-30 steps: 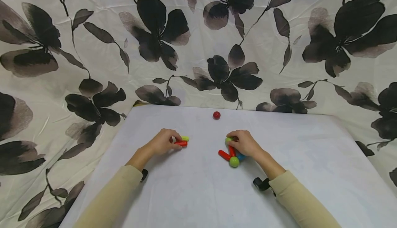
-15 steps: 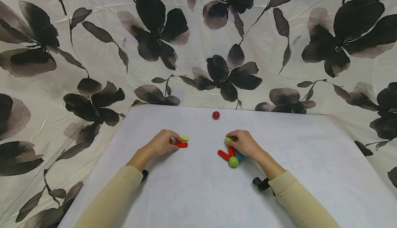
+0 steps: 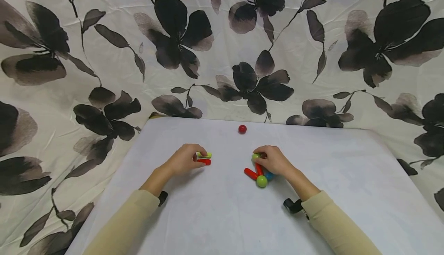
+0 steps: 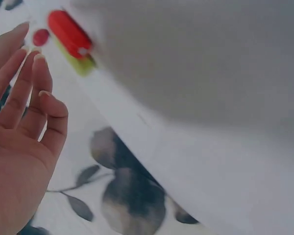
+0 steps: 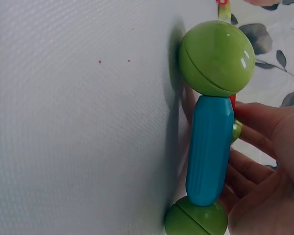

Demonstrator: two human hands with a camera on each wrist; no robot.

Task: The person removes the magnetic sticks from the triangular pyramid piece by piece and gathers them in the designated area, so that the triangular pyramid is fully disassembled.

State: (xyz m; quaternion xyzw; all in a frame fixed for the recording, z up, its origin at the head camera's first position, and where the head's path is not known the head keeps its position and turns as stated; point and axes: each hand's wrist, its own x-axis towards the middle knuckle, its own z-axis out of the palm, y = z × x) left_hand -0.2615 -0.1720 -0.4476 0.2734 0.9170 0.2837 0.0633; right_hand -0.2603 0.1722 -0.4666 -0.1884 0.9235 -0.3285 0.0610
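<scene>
The far green ball (image 3: 256,156) of a joined group stands on the worktop (image 3: 333,170), beyond the near green ball (image 3: 261,181), my landmark. The right hand (image 3: 274,161) grasps that far green ball between thumb and fingers. A red stick (image 3: 259,169) runs from the landmark toward the far one; a second red stick (image 3: 250,174) slants out to its left. A blue stick (image 5: 209,152) joins the landmark to a third green ball (image 5: 196,219).

Well left of the landmark, a loose red stick (image 3: 204,162) and a yellow-green stick (image 3: 208,155) lie side by side; the left hand's (image 3: 185,158) grip there is released, fingers loosely bent. Well beyond the landmark sits a red ball (image 3: 242,129), and past it hangs a floral cloth (image 3: 211,66).
</scene>
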